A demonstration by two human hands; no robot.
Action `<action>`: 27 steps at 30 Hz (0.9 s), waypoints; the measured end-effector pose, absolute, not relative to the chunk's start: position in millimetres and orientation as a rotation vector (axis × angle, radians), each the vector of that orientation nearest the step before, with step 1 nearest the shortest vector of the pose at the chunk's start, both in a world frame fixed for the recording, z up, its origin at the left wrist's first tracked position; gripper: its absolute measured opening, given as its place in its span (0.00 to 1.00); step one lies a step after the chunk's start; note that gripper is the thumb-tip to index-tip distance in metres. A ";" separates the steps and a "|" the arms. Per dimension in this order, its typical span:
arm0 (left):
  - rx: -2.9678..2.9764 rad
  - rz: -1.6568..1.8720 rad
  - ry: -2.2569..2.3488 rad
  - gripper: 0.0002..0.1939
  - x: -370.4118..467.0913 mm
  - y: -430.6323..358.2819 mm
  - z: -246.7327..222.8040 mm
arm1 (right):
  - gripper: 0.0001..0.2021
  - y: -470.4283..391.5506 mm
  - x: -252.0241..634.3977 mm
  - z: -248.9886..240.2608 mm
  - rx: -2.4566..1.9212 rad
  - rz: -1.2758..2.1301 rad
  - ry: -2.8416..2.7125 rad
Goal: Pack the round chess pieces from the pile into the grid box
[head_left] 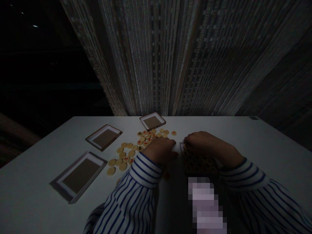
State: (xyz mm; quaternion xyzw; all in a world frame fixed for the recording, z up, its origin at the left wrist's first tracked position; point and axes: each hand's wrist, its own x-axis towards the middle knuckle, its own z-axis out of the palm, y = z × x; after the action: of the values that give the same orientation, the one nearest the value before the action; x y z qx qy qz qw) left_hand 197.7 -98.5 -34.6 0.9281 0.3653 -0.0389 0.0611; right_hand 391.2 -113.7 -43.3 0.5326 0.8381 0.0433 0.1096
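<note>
Round wooden pieces (122,155), some marked with red or black characters, lie scattered over the white table left of centre. My left hand (161,150) is over the right edge of this spread, its fingers partly bent and apart, with nothing visible between them. To the right, my right hand (203,142) reaches over a box (181,147) that holds several rows of round pieces (198,162). Its curled fingers touch the box's far left corner, where a piece shows under them. Whether they grip that piece is too dark to tell.
Three shallow boxes with brown bottoms rest on the table (268,146): one near left (80,175), one farther left (103,137), one at the back (152,121). A curtain (168,58) hangs behind the table. A small dark object (253,118) is at the back right.
</note>
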 end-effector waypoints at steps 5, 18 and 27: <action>2.799 -0.121 1.104 0.21 197.5 -98.5 -33.1 | 0.10 -116.5 389.4 -40.9 1.541 0.143 2.483; 2.838 -0.093 1.076 0.19 196.4 -98.1 -33.3 | 0.12 -115.3 383.2 -40.2 1.539 0.104 2.438; 2.824 -0.114 1.078 0.19 196.6 -97.8 -33.0 | 0.11 -114.7 386.2 -44.0 1.547 0.121 2.439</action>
State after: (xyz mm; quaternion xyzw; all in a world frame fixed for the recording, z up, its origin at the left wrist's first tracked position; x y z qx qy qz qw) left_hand 196.6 -97.8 -33.0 0.9320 0.3558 -0.0376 0.0583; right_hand 386.2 -114.7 -44.0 0.5309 0.8371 0.0414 0.1253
